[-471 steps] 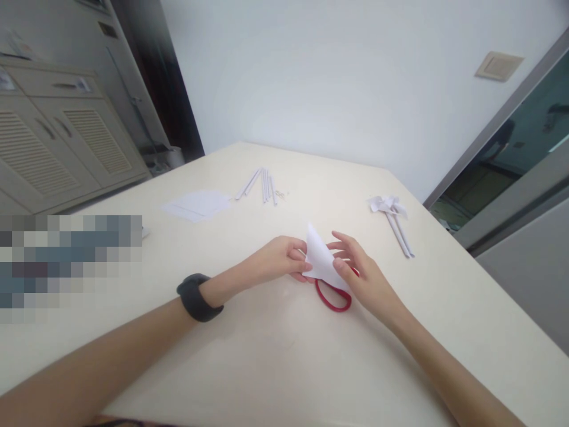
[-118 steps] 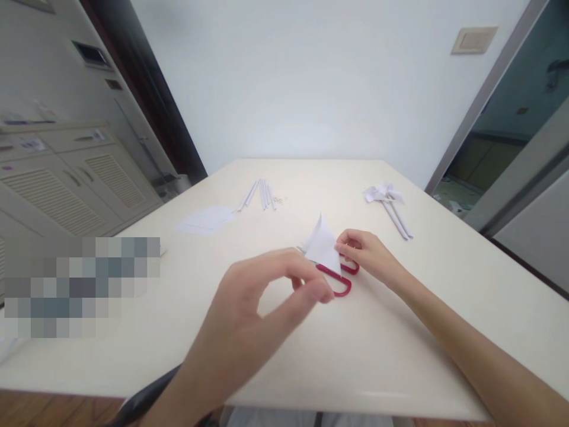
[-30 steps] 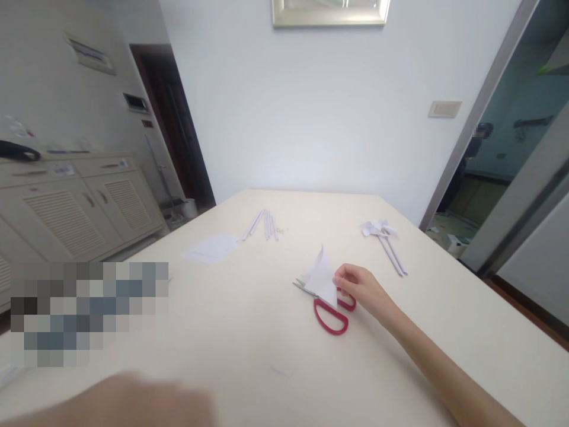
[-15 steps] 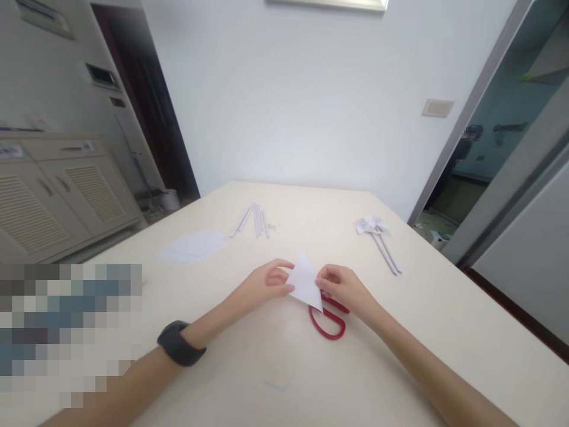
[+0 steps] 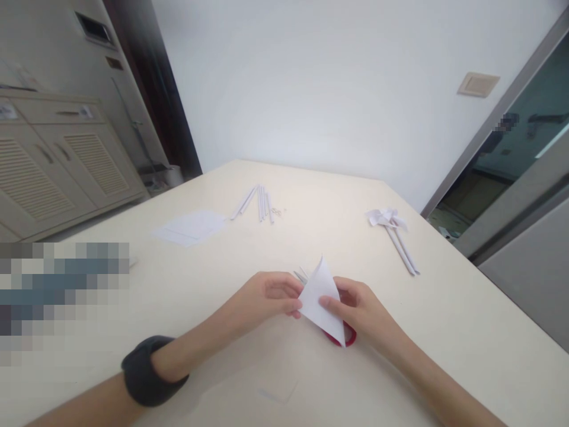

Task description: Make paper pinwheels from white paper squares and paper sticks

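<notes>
Paper: your folded white triangle (image 5: 320, 296) is held just over the red scissors (image 5: 350, 338) on the table (image 5: 444, 308).
Left hand: your left hand (image 5: 270, 296) pinches its left edge.
Right hand: your right hand (image 5: 364, 309) pinches its right side, thumb in front.

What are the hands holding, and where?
A folded white paper triangle: the left hand pinches its left edge, the right hand its right side.

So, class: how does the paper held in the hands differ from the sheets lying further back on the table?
The held paper is folded into a triangle; the sheets lie flat. The held paper is pinched between left hand and right hand, above the red scissors; the sheets lie untouched. Both are white.
</notes>
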A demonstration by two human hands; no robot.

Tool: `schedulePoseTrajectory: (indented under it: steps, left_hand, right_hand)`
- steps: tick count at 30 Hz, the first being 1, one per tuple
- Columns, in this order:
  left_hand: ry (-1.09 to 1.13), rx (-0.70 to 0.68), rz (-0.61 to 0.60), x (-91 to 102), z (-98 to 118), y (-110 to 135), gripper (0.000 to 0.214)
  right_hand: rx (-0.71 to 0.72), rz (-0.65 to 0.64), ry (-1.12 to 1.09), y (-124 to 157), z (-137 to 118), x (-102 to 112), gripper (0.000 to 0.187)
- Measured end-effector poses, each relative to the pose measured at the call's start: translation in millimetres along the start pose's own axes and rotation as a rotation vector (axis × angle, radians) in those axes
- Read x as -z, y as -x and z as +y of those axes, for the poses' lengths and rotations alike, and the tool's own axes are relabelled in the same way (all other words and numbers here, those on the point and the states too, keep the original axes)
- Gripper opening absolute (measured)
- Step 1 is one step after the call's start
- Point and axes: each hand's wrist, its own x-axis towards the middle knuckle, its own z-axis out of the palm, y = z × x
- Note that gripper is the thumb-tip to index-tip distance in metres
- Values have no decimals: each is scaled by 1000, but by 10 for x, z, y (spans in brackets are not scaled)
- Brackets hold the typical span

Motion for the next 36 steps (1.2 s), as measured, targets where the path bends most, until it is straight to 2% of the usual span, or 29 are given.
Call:
schedulePoseTrajectory:
  steps: [7,17,25,29,36]
  left_hand:
    - [-21,35,7,-9,52,-3,18]
    - [-50,20,12,12,39,1,20]
    - [-52,46,27,-11,33,7,13]
    - [-137,4,61,-14,4,25,11]
    - [-176,21,8,-42,0,31,20]
  right_hand:
    - [-21,51,5,9,26,5,19]
    - [20,120,72,14,-4,7,18]
    - [12,126,62,23,9,3,16]
    - [5,128,83,48,-13,-7,15]
    - [70,150,197,53,-46,-54,12]
